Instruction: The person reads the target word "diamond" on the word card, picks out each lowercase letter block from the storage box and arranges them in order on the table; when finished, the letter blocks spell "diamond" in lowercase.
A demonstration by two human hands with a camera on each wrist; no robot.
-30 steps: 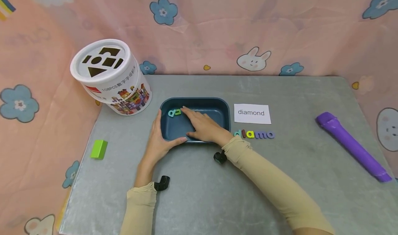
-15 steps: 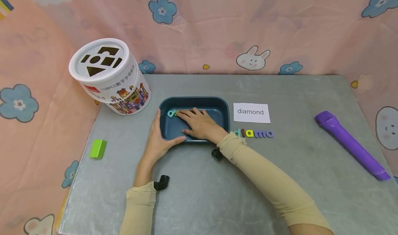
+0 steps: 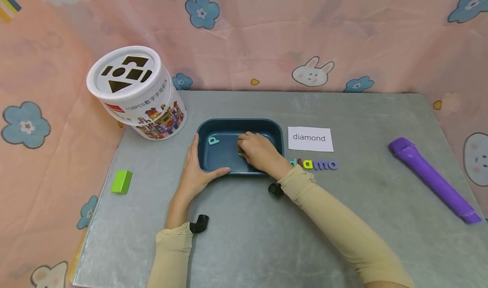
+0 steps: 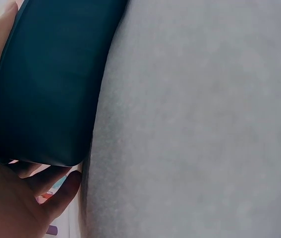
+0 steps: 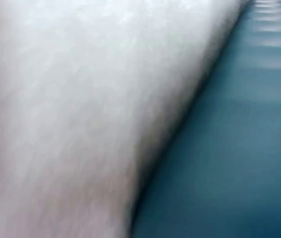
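My left hand (image 3: 192,175) grips the left end of a dark blue tray (image 3: 213,168), thumb along the near rim and fingers round the side. In the left wrist view its fingers (image 4: 63,193) bend about the tray's end. Inside the tray my right hand (image 3: 261,152) pinches a small green letter (image 3: 240,152), mostly hidden by the fingers. A teal letter d (image 3: 213,140) lies at the tray's left. Right of the tray, letters reading "diamo" (image 3: 320,165) lie in a row below a white card (image 3: 310,139) printed "diamond"; my right wrist partly covers the row's start. The right wrist view is blurred.
A white lidded bucket (image 3: 152,101) with shaped holes stands at the back left. Nearer on the left is a green block (image 3: 121,182). A long purple object (image 3: 434,180) lies at the right of the grey table (image 3: 244,237). A patterned cloth (image 3: 251,38) hangs behind.
My right hand reached to the green letter beside the teal d, took hold of it and drew it rightward within the tray. The teal d has turned slightly. My left hand has stayed put.
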